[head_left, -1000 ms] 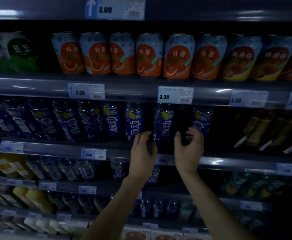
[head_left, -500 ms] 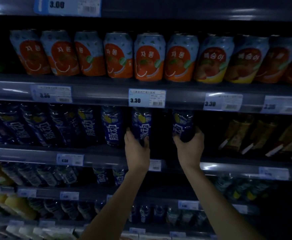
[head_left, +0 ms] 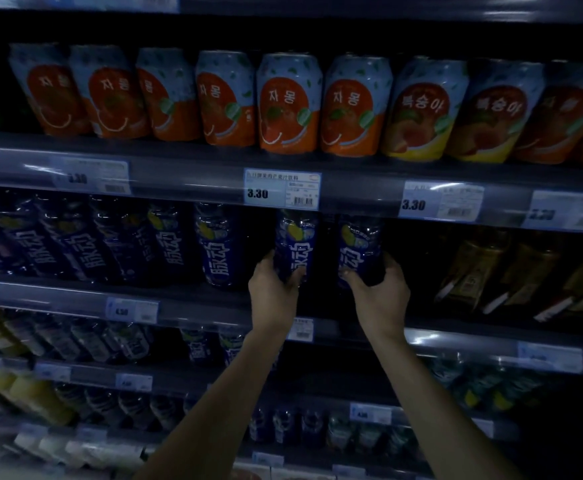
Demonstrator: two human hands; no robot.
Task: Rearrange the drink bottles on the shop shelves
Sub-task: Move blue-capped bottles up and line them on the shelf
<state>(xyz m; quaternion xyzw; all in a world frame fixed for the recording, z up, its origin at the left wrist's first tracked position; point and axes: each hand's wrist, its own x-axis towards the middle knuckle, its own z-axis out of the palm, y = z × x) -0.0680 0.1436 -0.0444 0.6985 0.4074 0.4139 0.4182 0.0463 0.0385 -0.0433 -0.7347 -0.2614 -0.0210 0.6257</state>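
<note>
Two dark blue drink bottles with white lettering stand at the right end of a row on the second shelf. My left hand (head_left: pixel 273 295) is closed around the base of the left blue bottle (head_left: pixel 295 242). The right blue bottle (head_left: pixel 358 245) has my right hand (head_left: pixel 380 296) wrapped around its lower part. Both bottles are upright and a little apart from each other. More blue bottles (head_left: pixel 165 244) of the same kind fill the shelf to the left.
Orange and peach cans (head_left: pixel 288 102) line the shelf above, behind a rail with price tags (head_left: pixel 281 191). Brown-yellow bottles (head_left: pixel 470 271) lean at the right of the blue row. Lower shelves hold more bottles, with yellow ones (head_left: pixel 30 396) at the left.
Both hands closed on the two blue bottles and raised them slightly. The view shifted right and closer, so the shelves slid left.
</note>
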